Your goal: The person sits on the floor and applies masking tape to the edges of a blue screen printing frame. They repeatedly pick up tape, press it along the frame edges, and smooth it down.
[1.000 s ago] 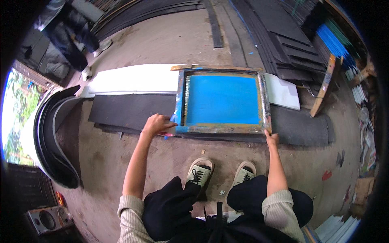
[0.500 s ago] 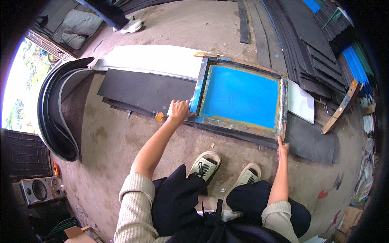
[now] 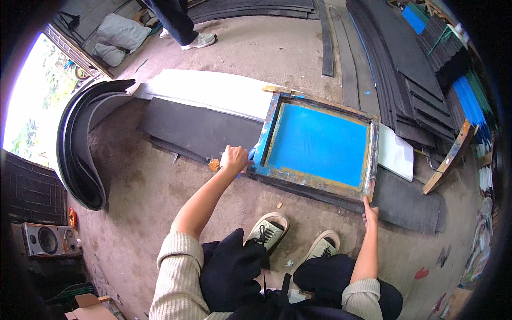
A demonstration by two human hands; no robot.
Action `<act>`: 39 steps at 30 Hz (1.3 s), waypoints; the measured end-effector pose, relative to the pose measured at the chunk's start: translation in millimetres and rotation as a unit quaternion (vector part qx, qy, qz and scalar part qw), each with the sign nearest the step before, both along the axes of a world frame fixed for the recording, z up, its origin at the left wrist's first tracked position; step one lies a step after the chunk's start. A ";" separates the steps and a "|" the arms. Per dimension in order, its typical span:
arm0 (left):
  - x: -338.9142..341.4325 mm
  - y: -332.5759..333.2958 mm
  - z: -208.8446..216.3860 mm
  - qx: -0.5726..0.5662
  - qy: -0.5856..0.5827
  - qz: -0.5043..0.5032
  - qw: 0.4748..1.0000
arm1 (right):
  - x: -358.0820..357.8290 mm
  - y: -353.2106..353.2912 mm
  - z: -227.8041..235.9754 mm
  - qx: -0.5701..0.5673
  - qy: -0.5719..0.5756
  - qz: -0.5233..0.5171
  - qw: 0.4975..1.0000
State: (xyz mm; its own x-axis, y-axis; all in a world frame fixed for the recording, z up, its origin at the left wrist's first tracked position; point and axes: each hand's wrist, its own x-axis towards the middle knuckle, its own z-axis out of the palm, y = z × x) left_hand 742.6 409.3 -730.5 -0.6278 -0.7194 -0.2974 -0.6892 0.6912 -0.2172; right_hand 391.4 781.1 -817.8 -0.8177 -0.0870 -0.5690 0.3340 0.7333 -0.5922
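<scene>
A screen-printing frame (image 3: 317, 183) with a worn, paint-stained wooden border and a bright blue mesh (image 3: 320, 145) lies across the white and black sheets. At its near right corner my right hand (image 3: 370, 213) grips the wood, thumb pointing up along the edge. My left hand (image 3: 235, 159) is closed beside the near left corner. A bit of blue shows between that hand and the frame, but what the fingers hold is mostly hidden. Under the frame and to its left are long black sheets (image 3: 205, 127), with white sheets (image 3: 208, 88) behind them.
Curled black sheets (image 3: 80, 152) stand at the left. Stacked dark sheets (image 3: 392, 80) fill the far right, near a leaning wooden bar (image 3: 449, 159). A speaker (image 3: 49, 240) sits at lower left. Another person's leg (image 3: 178, 21) is at the far left.
The other person has stepped to the right at the back. My view has shifted slightly. Both hands stay at the frame's near corners, and the frame shows no clear movement against the sheets.
</scene>
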 end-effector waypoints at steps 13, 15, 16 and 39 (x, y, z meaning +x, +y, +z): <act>-10.2 0.0 -23.8 -0.045 -0.064 0.020 0.997 | 0.5 -2.0 10.2 -0.010 -0.036 0.017 0.999; -7.5 -4.6 -21.1 -0.025 -0.059 0.034 0.997 | 2.8 -3.3 13.2 -0.015 -0.040 0.014 0.999; -9.5 -7.3 -17.9 -0.003 -0.063 0.047 0.997 | 3.2 -2.5 14.7 -0.012 -0.039 0.008 0.999; 43.9 -2.7 -8.8 -0.130 0.382 0.159 0.901 | 20.1 -149.2 96.6 -0.026 0.405 0.323 0.855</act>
State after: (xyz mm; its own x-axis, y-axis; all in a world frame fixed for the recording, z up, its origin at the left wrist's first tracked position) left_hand 786.5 406.6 -739.2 -0.3270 -0.8821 0.3391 -0.8608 0.4261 0.2783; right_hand 411.5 632.0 -721.2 -0.7140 -0.6768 0.1793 -0.6650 0.5754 -0.4760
